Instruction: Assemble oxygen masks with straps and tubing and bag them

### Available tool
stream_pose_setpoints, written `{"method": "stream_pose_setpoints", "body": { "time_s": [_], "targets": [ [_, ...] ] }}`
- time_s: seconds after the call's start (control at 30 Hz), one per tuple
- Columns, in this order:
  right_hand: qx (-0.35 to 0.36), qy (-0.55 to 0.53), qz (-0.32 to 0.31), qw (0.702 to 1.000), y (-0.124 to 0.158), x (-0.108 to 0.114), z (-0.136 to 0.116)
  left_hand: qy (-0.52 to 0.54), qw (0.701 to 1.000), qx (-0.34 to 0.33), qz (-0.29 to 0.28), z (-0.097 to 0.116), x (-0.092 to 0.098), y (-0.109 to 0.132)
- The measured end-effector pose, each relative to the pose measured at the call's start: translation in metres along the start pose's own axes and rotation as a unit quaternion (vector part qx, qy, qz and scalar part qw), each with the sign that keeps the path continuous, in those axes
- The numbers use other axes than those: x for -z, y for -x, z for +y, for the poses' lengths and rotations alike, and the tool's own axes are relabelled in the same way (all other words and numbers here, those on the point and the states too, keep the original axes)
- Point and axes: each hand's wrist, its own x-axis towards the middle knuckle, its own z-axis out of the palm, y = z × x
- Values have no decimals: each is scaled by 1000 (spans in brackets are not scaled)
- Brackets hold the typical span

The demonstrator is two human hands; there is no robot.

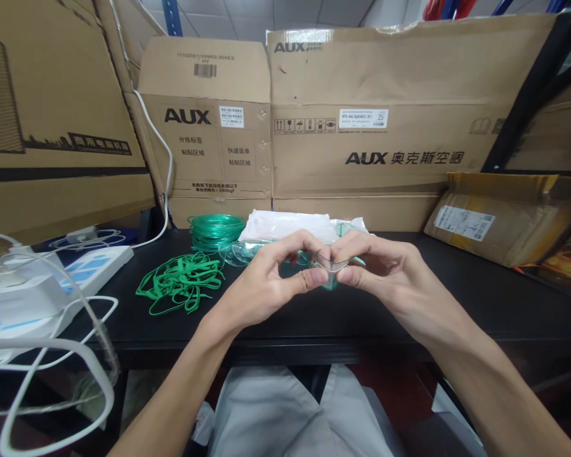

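Above the black table, a clear, green-tinted plastic oxygen mask is pinched between both hands, with its curved edge toward me. My left hand grips one side between thumb and bent fingers. On the opposite side, my right hand does the same, its thumb almost meeting the left one. Fingers cover much of the mask. Behind my left hand lie more clear plastic pieces, partly hidden. A tangle of green elastic straps is to the left, with a coil of green tubing behind it.
White plastic packets lie at the back of the black table. Large cardboard boxes form a wall behind. A taped parcel sits at right. A white power strip with chargers and looping cables occupies the left.
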Motion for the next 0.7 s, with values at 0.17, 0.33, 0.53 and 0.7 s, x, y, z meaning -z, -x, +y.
{"method": "stream_pose_setpoints", "body": {
  "time_s": [0.17, 0.33, 0.53, 0.7],
  "targets": [
    [21, 10, -1, 1000, -1, 1, 3, 6, 1000, 13, -8, 0, -1, 1],
    [20, -3, -3, 1000, -3, 2, 6, 12, 999, 31, -7, 0, -2, 0],
    [-8, -79, -16, 997, -5, -2, 13, 22, 998, 58, 5, -1, -4, 0],
    [-42, -148, -15, 988, -11, -5, 27, 53, 994, 91, 2, -9, -4, -1]
  ]
}}
